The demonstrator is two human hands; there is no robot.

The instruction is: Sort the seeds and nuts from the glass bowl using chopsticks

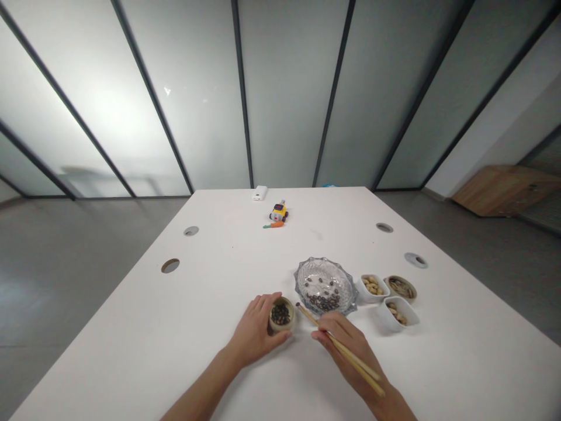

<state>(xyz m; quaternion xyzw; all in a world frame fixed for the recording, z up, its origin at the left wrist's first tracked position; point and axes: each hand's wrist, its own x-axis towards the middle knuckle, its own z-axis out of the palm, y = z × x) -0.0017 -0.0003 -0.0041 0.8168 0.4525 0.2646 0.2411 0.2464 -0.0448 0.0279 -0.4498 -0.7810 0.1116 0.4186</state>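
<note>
My left hand is wrapped round the left side of a small round cup that holds dark beans. In my right hand is a pair of wooden chopsticks, its fingers closed on them. Pinched at the chopstick tips is one dark bean, just right of the cup's rim. Behind my right hand stands a clear scalloped glass bowl with more dark beans lying in it, mostly toward its near side.
Right of the glass bowl are two white bowls with pale nuts and a round container. Farther back lie a toy car, an orange toy carrot and a white box. The white table has several holes.
</note>
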